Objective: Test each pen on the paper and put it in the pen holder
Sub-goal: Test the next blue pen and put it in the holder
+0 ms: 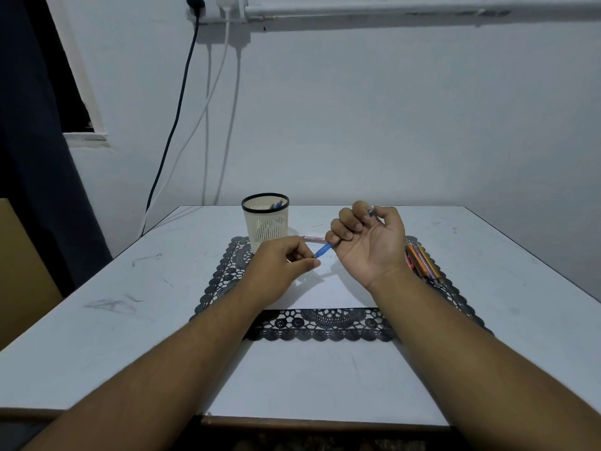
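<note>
My right hand (369, 240) is turned palm up above the white paper (328, 288) and is closed around a blue pen (323, 250), whose lower end points left and down. My left hand (283, 262) pinches that lower end with thumb and forefinger; whether it holds a cap I cannot tell. The cream pen holder (266, 221) with a black rim stands behind my left hand and holds a few pens. Another pen (313, 238) lies on the table behind the hands. A bunch of several coloured pens (422, 260) lies to the right of my right wrist.
A black lace mat (325, 325) lies under the paper on the white table (113, 320). Cables hang down the wall behind the table's left corner. A dark curtain hangs at the far left.
</note>
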Demonstrator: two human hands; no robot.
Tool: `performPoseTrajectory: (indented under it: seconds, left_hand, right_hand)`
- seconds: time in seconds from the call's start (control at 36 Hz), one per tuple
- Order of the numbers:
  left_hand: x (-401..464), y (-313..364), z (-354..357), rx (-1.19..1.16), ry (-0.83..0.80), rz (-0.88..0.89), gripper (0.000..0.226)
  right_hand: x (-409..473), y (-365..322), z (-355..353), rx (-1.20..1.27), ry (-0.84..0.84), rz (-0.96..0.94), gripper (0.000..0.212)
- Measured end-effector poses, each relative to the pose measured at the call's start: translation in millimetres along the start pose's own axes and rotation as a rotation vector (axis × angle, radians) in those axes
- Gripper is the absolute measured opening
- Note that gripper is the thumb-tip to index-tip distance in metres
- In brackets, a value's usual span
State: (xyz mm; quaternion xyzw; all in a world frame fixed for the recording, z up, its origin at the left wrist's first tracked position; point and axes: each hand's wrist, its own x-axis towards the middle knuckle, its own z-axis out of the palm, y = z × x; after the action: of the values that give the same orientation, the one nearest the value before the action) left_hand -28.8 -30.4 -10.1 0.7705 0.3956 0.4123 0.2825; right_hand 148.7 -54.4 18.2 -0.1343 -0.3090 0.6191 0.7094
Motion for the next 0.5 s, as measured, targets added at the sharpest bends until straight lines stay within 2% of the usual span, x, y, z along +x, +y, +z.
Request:
performPoseTrajectory:
  seconds: [0.39, 0.5]
  left_hand:
    - [0.3, 1.1, -1.8, -0.011, -0.017, 0.03, 0.011]
    - [-0.2, 0.9, -2.4, -0.021, -0.032, 0.042, 0.008]
  right_hand:
    - [-0.9, 0.8, 0.1, 0.035, -0.024, -0.005, 0.027]
    - [0.8, -1.7, -1.3, 0.014, -0.01, -0.019, 0.022]
